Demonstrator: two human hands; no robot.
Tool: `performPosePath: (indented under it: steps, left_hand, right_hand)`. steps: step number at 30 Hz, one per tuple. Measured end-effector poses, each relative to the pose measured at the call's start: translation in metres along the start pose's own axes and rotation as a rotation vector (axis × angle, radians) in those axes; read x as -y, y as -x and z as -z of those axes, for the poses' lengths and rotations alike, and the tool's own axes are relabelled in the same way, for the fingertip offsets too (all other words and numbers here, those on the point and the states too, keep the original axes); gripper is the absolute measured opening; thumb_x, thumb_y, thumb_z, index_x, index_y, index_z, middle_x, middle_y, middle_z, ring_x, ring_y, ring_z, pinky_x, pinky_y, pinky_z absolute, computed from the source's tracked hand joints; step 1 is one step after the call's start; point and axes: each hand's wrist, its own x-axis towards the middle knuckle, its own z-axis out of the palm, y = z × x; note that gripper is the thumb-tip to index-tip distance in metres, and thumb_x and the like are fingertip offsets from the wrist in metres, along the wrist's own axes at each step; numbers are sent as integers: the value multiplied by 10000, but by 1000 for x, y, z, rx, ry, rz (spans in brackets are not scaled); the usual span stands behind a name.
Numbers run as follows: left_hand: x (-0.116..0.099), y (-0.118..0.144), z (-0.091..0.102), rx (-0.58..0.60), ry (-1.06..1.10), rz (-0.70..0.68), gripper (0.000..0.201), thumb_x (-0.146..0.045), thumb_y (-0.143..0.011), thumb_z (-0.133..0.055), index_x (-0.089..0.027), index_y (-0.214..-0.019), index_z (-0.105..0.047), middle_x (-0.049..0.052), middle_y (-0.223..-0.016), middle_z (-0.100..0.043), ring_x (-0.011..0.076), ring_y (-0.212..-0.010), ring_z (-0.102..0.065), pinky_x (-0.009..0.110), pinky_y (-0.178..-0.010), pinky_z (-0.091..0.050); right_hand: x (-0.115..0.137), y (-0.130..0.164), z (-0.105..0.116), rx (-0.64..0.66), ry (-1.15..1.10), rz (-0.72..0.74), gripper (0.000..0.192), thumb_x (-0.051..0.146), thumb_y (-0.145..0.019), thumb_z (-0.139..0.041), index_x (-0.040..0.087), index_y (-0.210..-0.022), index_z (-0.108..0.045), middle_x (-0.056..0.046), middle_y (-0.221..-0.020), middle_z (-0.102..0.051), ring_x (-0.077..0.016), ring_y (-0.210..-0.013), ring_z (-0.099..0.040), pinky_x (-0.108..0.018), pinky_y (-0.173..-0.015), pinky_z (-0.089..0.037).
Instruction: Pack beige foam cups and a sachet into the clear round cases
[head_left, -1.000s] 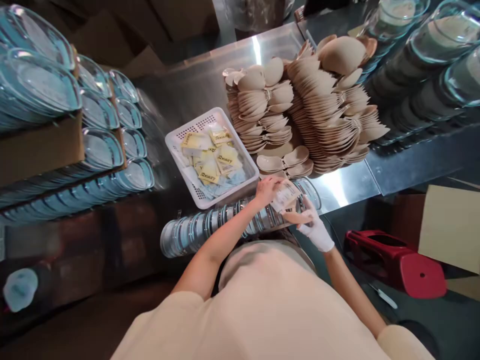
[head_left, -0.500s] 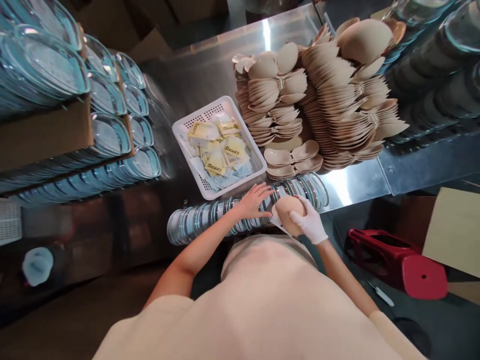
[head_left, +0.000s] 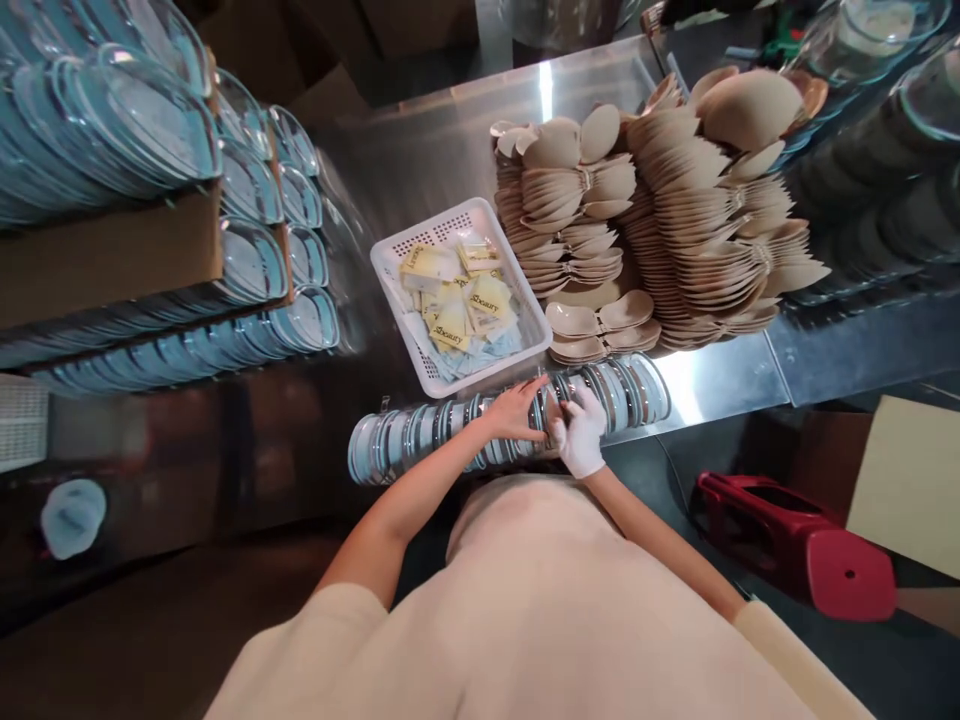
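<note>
At the far left, stacks of clear plastic lids [head_left: 112, 140] leaned in rows over a cardboard box [head_left: 97, 265], and more of them ran along below it. A pale blue cap [head_left: 71, 517] lay low in the dark corner.

Nearer the middle, a white perforated basket [head_left: 390, 275] stood on the steel table [head_left: 442, 150], with yellow packets [head_left: 465, 305] heaped in it. Just in front of the basket, a long row of clear round containers [head_left: 420, 440] lay on its side along the table edge.

The person's bare left hand [head_left: 517, 412] rested on this row, fingers stretched forward and a little apart, pressing on the containers. The right hand [head_left: 579, 432], in a white glove, was just beside it, touching the same row. Its fingers were curled down around something small and pale, but I could not tell what it pinched.

Behind the hands, beige foam cups [head_left: 600, 325] lay in a low stack, and taller piles of beige cups [head_left: 675, 200] rose behind them. To the right, dark stacked containers [head_left: 862, 180] filled the table. On the floor at the far right stood a red plastic stool [head_left: 802, 545], beside a cardboard sheet [head_left: 907, 480].
</note>
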Motion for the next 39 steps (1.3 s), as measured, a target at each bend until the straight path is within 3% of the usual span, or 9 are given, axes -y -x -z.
performPosePath:
  steps: [3,10,14,18,21,23,25,33,39]
  left_hand:
    - [0,0,0,10,10,1,1274,-543,-677,-862,-179,-1682,-168,182,-1698,-347,390,-1561,-346,513,-1268,-335]
    - [1,-1,2,13,-8,-55,1194,-539,-718,-866,-223,-1681,-234,160,-1695,-362,370,-1579,-319,517,-1290,-291]
    - [0,1,4,56,-43,-81,1037,-611,-773,-828,-312,-1646,-354,104,-1727,-308,374,-1592,-290,542,-1299,-260]
    - [-1,-4,7,45,-19,-76,1013,-669,-746,-834,-290,-1603,-448,112,-1705,-357,384,-1566,-346,544,-1261,-345]
    - [7,-18,28,-158,30,-40,643,-619,-936,-653,-267,-1472,-607,99,-1556,-577,315,-1431,-549,485,-1189,-459]
    - [20,-31,52,-420,-15,144,463,-442,-1049,-490,-208,-1420,-641,120,-1443,-668,286,-1357,-609,474,-1173,-470]
    - [36,-44,76,-592,-136,374,457,-253,-1024,-472,-135,-1445,-604,161,-1480,-632,309,-1397,-561,506,-1203,-420]
    - [81,-45,99,-322,-404,475,323,-222,-1023,-479,-215,-1179,-762,100,-1522,-609,288,-1442,-509,493,-1282,-259]
    - [86,-30,100,-333,-497,362,618,-275,-991,-547,-193,-1594,-446,126,-1698,-369,280,-1570,-345,464,-1287,-236]
  right_hand:
    - [-24,13,14,-72,1,64,173,368,-925,-647,215,-1002,-674,-129,-1531,-536,-347,-1477,-400,-601,-1195,-313]
    - [-18,-9,16,305,-37,247,131,158,-872,-649,220,-765,-691,-72,-1470,-655,-281,-1433,-506,-633,-1248,-221]
    - [-52,-57,40,221,-252,196,187,224,-942,-556,252,-925,-741,-79,-1216,-773,-259,-1194,-674,-512,-1121,-471]
    - [-76,-147,35,196,-92,-86,378,133,-871,-595,123,-1236,-694,-186,-1380,-682,-307,-1315,-574,-491,-1189,-367]
    - [-76,-198,14,316,-59,-127,249,81,-817,-665,79,-1059,-724,-211,-1221,-741,-296,-1274,-593,-504,-1189,-317]
    - [-78,-214,6,346,-62,-165,22,113,-830,-703,101,-846,-713,-190,-990,-771,-284,-1147,-663,-499,-1124,-372]
    - [-85,-218,8,342,-46,-218,134,208,-860,-731,110,-781,-687,-200,-907,-753,-310,-1093,-687,-527,-1068,-398]
    - [-95,-121,78,154,-488,-196,282,469,-897,-693,213,-1005,-648,-126,-1165,-740,-281,-1143,-673,-464,-1060,-500]
    - [-46,-1,98,82,-815,-116,219,449,-916,-737,264,-991,-648,-106,-1267,-720,-303,-1387,-579,-576,-1187,-430]
